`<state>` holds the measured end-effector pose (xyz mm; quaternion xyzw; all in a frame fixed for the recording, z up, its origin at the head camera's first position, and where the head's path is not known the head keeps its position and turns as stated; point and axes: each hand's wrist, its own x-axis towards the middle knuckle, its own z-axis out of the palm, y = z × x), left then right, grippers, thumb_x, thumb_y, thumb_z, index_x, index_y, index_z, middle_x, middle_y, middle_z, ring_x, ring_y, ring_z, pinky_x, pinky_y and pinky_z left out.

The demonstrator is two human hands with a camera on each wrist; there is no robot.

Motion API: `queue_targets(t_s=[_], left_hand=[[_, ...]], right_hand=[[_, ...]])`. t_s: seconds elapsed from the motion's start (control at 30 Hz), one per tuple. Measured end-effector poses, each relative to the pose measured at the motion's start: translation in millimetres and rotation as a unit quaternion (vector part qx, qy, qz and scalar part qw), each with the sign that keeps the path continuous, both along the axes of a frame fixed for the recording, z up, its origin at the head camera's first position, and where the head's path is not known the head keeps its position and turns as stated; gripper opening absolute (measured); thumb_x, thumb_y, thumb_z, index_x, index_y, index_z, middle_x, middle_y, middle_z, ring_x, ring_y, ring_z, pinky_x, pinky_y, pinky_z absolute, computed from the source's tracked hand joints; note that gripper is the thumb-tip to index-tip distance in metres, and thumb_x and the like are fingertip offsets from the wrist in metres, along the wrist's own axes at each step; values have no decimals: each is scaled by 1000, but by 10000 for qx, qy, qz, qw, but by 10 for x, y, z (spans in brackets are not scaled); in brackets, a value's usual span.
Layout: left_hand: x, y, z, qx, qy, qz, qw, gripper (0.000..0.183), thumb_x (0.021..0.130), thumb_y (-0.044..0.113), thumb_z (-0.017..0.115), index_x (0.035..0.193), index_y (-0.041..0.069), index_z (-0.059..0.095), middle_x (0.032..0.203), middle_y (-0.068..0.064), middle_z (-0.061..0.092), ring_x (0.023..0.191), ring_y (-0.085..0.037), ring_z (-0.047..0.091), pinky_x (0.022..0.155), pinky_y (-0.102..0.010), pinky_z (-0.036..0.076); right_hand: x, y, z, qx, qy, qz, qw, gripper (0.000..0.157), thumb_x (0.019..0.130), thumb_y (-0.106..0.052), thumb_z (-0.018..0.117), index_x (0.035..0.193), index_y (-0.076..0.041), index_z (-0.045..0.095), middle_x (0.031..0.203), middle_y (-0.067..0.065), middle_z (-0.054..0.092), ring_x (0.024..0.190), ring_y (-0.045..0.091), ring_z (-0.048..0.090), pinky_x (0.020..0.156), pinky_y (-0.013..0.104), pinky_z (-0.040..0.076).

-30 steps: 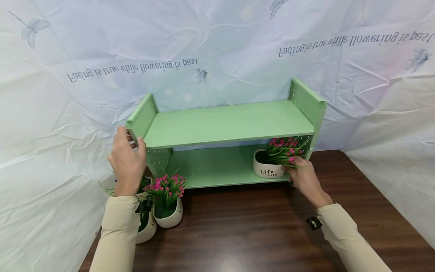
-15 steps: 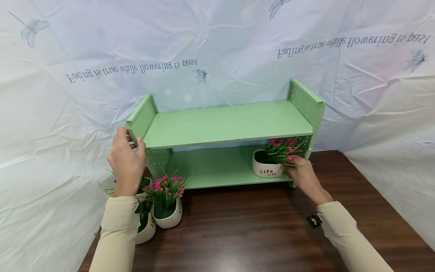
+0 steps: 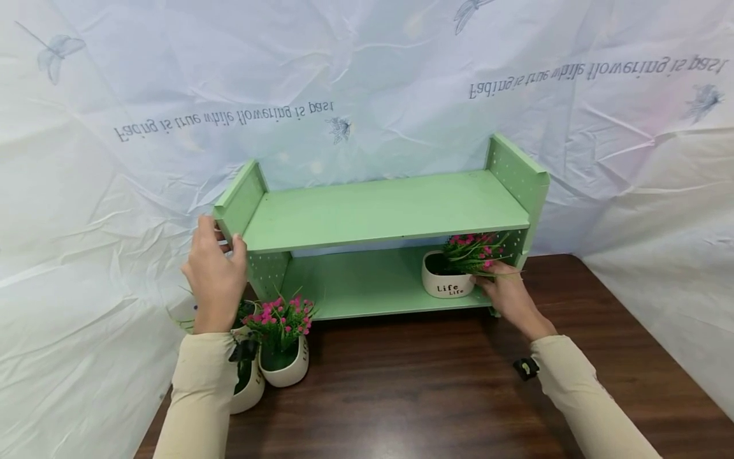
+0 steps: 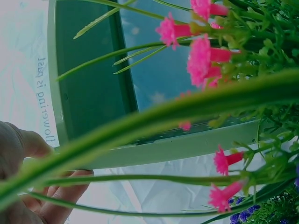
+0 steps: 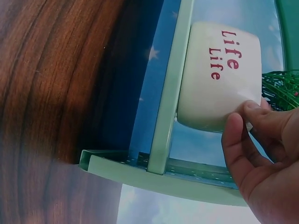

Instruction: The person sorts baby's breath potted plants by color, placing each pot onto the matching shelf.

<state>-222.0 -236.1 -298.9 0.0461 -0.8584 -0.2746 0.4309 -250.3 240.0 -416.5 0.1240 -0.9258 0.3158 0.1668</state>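
A white flowerpot (image 3: 447,284) lettered "Life" stands upright on the lower board of a green two-tier shelf (image 3: 378,210), near its right end. Pink flowers (image 3: 471,250) and grass blades lean out of the pot towards the right. My right hand (image 3: 507,296) is at the pot's right side; the right wrist view has its thumb and fingertips pinching the white pot (image 5: 222,77) near the rim. My left hand (image 3: 215,274) holds the front edge of the shelf's left side panel, thumb on the inner side. In the left wrist view, leaves partly cover the left hand (image 4: 23,172).
Another white pot (image 3: 289,373) with pink flowers stands on the brown table (image 3: 401,389) before the shelf's left end. Beside it is one more white pot (image 3: 250,395), partly hidden by the left forearm. A pale printed cloth (image 3: 373,76) hangs behind and around the table.
The flowerpot at the right end has slid slightly left along the lower board, my right hand moving with it. My left hand stays on the side panel.
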Motion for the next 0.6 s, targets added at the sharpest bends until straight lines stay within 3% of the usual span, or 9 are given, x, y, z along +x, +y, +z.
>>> queue_targets(t_s=[0.17,0.37,0.47,0.6], left_hand=[[-6,-1,-6,3,-30,0,10000,24,98,17,59,117,3,53,107,-18,64,94,-37,67,74,-57,39],[2,-15,-11,51,-33,17,10000,26,98,17,60,119,4,54,106,-18,65,94,-37,67,73,-55,37],[7,-5,-5,83,-94,17,9999,27,99,18,59,121,4,53,108,-18,64,96,-37,67,75,-56,35],[3,12,4,99,-151,-9,9998,28,99,19,58,122,4,53,110,-18,64,98,-36,66,77,-57,34]], right_hand=[[-6,-18,-27,-89,24,-39,9999,16,96,-8,65,104,5,71,91,19,65,54,14,45,53,29,37],[19,-66,-104,-406,542,-275,9973,17,94,-9,69,108,1,69,98,19,67,48,13,45,50,28,38],[90,-88,-130,-489,720,-472,9951,26,94,-9,69,117,3,64,111,23,64,57,21,56,56,35,45],[248,-127,-151,-521,548,-706,9946,35,95,-9,67,125,6,61,119,26,60,84,34,65,63,46,52]])
